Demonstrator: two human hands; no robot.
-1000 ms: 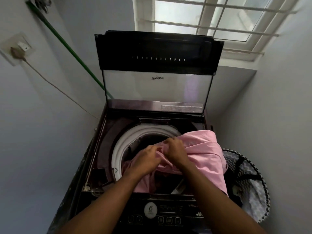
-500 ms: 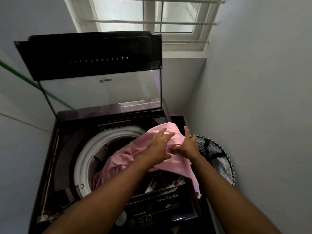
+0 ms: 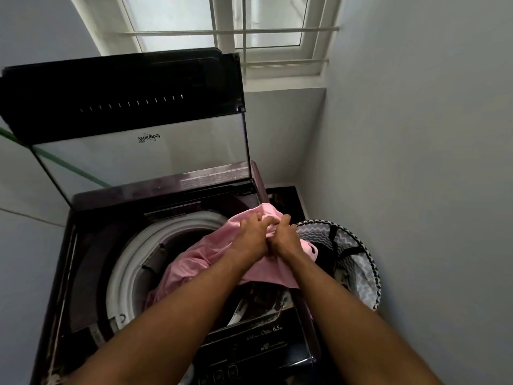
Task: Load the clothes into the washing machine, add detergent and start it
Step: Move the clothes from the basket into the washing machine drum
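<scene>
A dark top-loading washing machine (image 3: 91,245) stands before me with its glass lid (image 3: 144,151) raised. A pink garment (image 3: 191,262) lies across the right rim of the white drum opening (image 3: 130,254), part of it hanging inside. My left hand (image 3: 251,234) and my right hand (image 3: 286,236) meet over the garment's far right part, and both grip bunched pink cloth. No detergent is in view.
A zigzag-patterned laundry basket (image 3: 358,262) with dark clothes stands on the floor right of the machine, against the right wall. The control panel (image 3: 249,354) is at the machine's near edge. A barred window (image 3: 230,31) is behind the lid.
Both hands moved from the garment's middle to its right end and closed on the cloth. My head turned right, so the machine sits further left in view.
</scene>
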